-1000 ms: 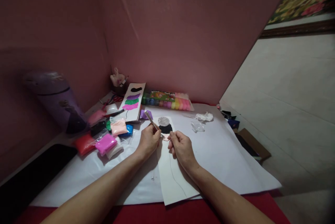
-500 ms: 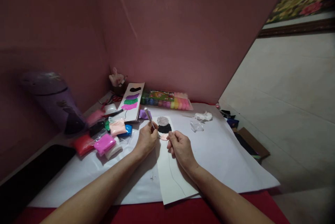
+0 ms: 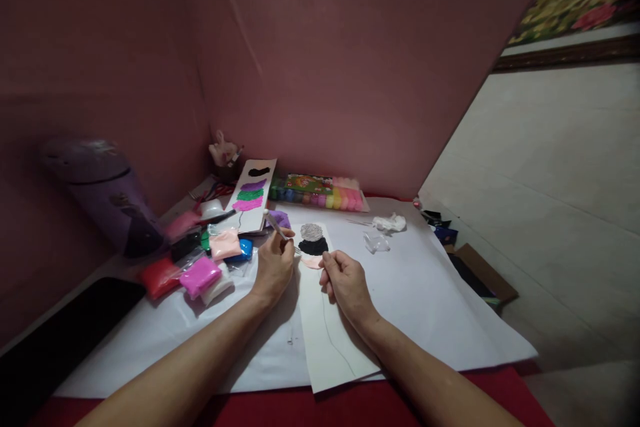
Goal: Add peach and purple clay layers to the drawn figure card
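Observation:
My left hand (image 3: 276, 267) is closed around a slim pen-like tool (image 3: 275, 222) with a pale handle. Its thin tip points at the left side of a white card strip (image 3: 330, 340). On the card's upper part sit textured patches of grey clay (image 3: 312, 232), black clay (image 3: 313, 246) and peach clay (image 3: 312, 262), with a curved pencil line below. My right hand (image 3: 347, 280) rests over the card's right edge, thumb and forefinger pinched at the right end of the peach patch. Whether anything lies between those fingertips is hidden.
Bagged clay packets (image 3: 200, 275) and a purple bottle (image 3: 107, 194) stand left, near a black slab (image 3: 75, 320). Behind are another clay-decorated card (image 3: 254, 215) and a pack of coloured clay (image 3: 317, 192). Crumpled white material (image 3: 389, 222) and clear plastic (image 3: 376, 242) lie right.
My left hand has moved a little left, away from the peach clay, and the tool now leans lower to the left. My right hand stays where it was.

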The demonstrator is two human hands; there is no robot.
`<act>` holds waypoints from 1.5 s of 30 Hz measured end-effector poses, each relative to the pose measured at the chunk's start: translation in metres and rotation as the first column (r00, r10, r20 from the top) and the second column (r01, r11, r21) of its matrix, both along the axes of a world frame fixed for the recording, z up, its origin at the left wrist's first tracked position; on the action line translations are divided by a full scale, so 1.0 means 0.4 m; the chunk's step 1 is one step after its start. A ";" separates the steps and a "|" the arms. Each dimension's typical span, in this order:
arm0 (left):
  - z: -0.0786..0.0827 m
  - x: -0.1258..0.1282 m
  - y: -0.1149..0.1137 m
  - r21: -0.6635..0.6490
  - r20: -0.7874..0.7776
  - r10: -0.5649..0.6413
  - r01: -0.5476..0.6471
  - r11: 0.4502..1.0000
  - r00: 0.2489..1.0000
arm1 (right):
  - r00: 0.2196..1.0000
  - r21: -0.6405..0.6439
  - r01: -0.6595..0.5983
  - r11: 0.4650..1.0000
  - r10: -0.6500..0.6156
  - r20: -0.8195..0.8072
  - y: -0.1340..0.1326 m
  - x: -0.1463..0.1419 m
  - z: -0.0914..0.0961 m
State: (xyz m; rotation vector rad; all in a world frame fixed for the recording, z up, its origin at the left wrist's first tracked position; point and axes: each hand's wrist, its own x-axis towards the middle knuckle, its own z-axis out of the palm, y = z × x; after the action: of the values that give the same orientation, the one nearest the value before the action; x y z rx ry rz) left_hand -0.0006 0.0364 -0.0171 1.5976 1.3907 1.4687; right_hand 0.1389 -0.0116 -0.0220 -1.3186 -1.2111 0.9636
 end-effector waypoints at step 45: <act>0.000 0.012 0.010 -0.022 0.063 -0.106 0.107 0.994 0.992 | 0.989 -0.014 0.050 0.999 -0.051 -0.142 -0.003 -0.004 0.015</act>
State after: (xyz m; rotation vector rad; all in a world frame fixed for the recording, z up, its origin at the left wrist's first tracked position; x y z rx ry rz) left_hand 0.0042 0.0402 -0.0172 1.5724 1.2652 1.4201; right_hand 0.1374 -0.0128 -0.0160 -1.2603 -1.0606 1.0113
